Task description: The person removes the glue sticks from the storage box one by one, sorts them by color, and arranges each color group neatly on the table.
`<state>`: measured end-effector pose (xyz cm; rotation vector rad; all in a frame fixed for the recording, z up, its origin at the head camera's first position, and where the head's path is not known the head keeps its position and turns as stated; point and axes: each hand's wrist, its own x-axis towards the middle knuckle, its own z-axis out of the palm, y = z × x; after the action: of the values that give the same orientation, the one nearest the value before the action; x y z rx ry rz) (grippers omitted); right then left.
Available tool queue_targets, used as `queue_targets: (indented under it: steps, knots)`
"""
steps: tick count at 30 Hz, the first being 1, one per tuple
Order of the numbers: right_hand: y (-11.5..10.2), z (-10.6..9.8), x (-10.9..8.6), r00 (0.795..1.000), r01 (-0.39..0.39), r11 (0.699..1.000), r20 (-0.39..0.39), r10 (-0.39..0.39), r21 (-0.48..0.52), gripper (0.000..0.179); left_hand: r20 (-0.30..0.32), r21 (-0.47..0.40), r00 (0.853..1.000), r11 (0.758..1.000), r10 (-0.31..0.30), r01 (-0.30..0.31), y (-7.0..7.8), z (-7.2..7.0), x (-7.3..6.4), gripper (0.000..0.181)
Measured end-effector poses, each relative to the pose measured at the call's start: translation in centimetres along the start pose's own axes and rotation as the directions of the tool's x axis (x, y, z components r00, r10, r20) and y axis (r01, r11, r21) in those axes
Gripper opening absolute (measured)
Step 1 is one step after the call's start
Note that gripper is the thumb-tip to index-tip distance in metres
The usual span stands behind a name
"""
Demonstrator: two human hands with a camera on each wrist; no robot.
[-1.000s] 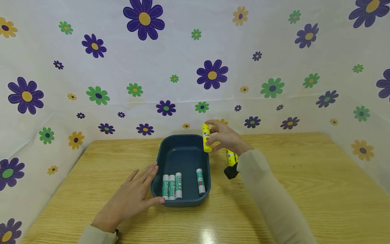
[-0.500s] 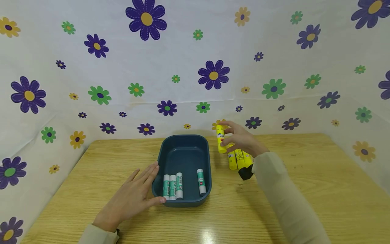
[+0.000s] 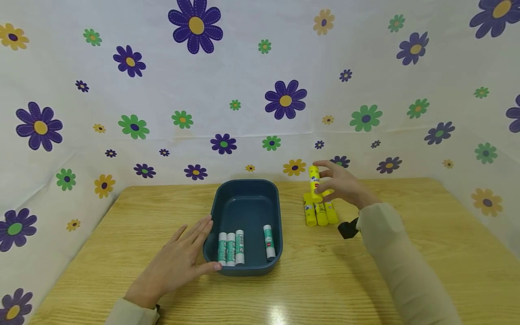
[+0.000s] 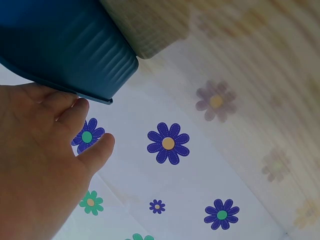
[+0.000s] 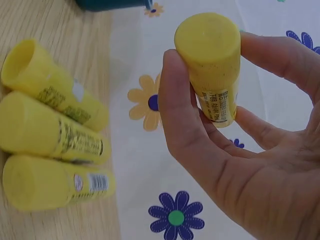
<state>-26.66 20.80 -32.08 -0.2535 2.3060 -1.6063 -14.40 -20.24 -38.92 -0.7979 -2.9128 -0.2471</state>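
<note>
Head view puts the yellow stick (image 3: 314, 183) near the back of the table (image 3: 101, 271), upright with a slight tilt and seen against the far end of a row of three yellow sticks (image 3: 321, 214). The right hand (image 3: 343, 185) pinches it, fingers clamped on opposite sides; the right wrist view shows it apart from the row. For good control, the pinch should stay light but even, with the stick turned parallel to the row before touching wood, so that none gets knocked and rolls. The blue tray (image 3: 248, 212) stands left of the row, holding three green-and-white sticks (image 3: 230, 249) side by side and a separate green-and-white stick (image 3: 269, 243) near its right wall. The left hand (image 3: 174, 262), fingers spread, touches the tray's left rim; light pressure there should steady it.
</note>
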Motion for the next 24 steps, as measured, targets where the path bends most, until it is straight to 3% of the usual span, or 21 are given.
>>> queue_targets:
  steps: [9, 24]
  knots:
    - [1.1, -1.5, -0.9, 0.998, -0.060, 0.998, -0.017, 0.059, -0.036, 0.092, -0.009, -0.010, 1.000, 1.000, 0.009, -0.009, -0.2, 0.1, 0.0, 0.095]
    - [3.7, -4.0, -2.0, 0.997, -0.083, 0.992, -0.016, 0.082, -0.093, 0.091, 0.003, -0.020, 1.000, 1.000, 0.000, 0.000, -0.1, 0.0, 0.1, 0.094]
